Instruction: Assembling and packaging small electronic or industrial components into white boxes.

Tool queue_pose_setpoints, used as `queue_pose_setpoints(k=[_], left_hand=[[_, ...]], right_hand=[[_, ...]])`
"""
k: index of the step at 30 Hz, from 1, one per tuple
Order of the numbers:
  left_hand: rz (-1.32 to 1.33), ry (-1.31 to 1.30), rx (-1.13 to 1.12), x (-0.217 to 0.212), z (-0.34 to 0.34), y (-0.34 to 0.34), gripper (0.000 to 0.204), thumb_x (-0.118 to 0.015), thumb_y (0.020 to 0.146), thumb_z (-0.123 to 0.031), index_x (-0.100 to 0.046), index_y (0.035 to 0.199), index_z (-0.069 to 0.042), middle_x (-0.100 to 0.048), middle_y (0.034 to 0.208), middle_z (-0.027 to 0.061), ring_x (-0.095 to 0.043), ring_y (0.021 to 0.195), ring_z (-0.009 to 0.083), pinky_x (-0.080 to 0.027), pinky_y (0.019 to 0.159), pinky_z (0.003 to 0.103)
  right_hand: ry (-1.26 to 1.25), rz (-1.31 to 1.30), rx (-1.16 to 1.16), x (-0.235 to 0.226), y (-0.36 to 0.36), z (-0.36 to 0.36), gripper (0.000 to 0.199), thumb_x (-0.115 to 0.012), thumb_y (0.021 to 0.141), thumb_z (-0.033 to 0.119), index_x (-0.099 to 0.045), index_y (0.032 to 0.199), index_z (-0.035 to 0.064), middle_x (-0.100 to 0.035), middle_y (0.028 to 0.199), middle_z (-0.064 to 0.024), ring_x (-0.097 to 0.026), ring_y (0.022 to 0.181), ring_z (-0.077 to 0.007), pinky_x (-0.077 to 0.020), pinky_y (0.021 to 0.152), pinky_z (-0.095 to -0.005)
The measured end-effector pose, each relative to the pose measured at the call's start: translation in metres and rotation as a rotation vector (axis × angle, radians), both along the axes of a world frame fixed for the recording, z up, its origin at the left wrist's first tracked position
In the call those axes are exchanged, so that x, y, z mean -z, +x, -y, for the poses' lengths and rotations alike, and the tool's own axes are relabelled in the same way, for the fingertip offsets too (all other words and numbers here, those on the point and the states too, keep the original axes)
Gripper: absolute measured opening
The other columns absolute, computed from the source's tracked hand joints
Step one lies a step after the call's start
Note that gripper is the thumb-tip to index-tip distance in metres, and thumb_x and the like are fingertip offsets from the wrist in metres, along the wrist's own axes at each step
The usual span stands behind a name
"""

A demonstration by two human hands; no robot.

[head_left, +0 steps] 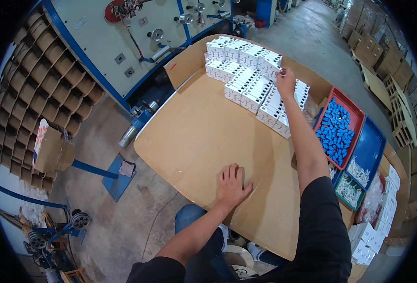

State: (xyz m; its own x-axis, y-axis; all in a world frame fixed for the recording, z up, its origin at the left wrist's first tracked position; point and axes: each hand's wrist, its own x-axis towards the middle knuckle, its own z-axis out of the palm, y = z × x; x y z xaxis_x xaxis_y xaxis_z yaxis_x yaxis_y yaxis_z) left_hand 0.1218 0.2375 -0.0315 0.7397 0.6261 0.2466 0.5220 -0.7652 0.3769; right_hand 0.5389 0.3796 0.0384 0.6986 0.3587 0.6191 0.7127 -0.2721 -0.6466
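White small cartons (255, 89) with black marks stand packed in rows at the far side of a cardboard-covered table (194, 141), some stacked in a second layer. My right hand (286, 82) reaches out to the right end of the upper row. Its fingers are closed on a white carton (269, 65) at that end; the fingertips are partly hidden. Near the table's front edge, my left hand (232, 185) lies flat on the cardboard with its fingers apart, holding nothing.
At the right, a red tray (358, 123) holds many small blue parts. Beside it are a blue tray (373, 137) and a green tray (351, 205) with white pieces. More white cartons (365, 240) lie at the lower right. A machine panel (123, 42) stands beyond the table.
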Motion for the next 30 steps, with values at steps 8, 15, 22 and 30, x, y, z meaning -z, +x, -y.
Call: queue_pose_setpoints(k=[8, 15, 22, 30], left_hand=[[-0.038, 0.0, 0.004, 0.002, -0.003, 0.003, 0.056, -0.063, 0.086, -0.045, -0.054, 0.124, -0.006, -0.049, 0.129, 0.0142, -0.043, 0.126, 0.0305, -0.032, 0.104, 0.045], [-0.039, 0.015, -0.003, 0.001, -0.004, 0.003, 0.056, -0.064, 0.086, -0.045, -0.053, 0.124, -0.006, -0.049, 0.129, 0.0139, -0.043, 0.126, 0.0307, -0.032, 0.104, 0.045], [-0.021, -0.022, 0.012, 0.0, 0.002, 0.005, 0.055, -0.063, 0.085, -0.043, -0.053, 0.124, -0.006, -0.048, 0.129, 0.0144, -0.042, 0.126, 0.0311, -0.031, 0.105, 0.046], [-0.022, -0.026, 0.032, 0.008, 0.003, -0.003, 0.057, -0.061, 0.086, -0.043, -0.053, 0.126, -0.004, -0.048, 0.133, 0.0157, -0.042, 0.128, 0.0328, -0.031, 0.107, 0.048]], right_hand=[[-0.027, -0.01, 0.008, 0.008, 0.013, -0.036, 0.026, -0.071, 0.086, 0.013, -0.062, 0.108, 0.0035, -0.067, 0.101, -0.0147, -0.065, 0.094, -0.033, -0.0514, 0.081, -0.0422], [0.065, -0.05, 0.042, 0.016, 0.004, -0.046, 0.019, -0.069, 0.087, 0.013, -0.06, 0.1, 0.0022, -0.065, 0.101, -0.0162, -0.065, 0.093, -0.0335, -0.0518, 0.079, -0.0415], [0.007, 0.036, 0.088, 0.021, -0.005, -0.026, 0.02, -0.072, 0.086, 0.018, -0.06, 0.091, 0.0028, -0.065, 0.089, -0.016, -0.063, 0.082, -0.0348, -0.0509, 0.074, -0.0429], [-0.149, -0.355, -0.192, 0.033, -0.169, 0.183, 0.05, -0.061, 0.098, 0.038, -0.063, 0.065, 0.0, -0.059, 0.057, -0.0129, -0.058, 0.054, -0.0217, -0.0449, 0.056, -0.0367]])
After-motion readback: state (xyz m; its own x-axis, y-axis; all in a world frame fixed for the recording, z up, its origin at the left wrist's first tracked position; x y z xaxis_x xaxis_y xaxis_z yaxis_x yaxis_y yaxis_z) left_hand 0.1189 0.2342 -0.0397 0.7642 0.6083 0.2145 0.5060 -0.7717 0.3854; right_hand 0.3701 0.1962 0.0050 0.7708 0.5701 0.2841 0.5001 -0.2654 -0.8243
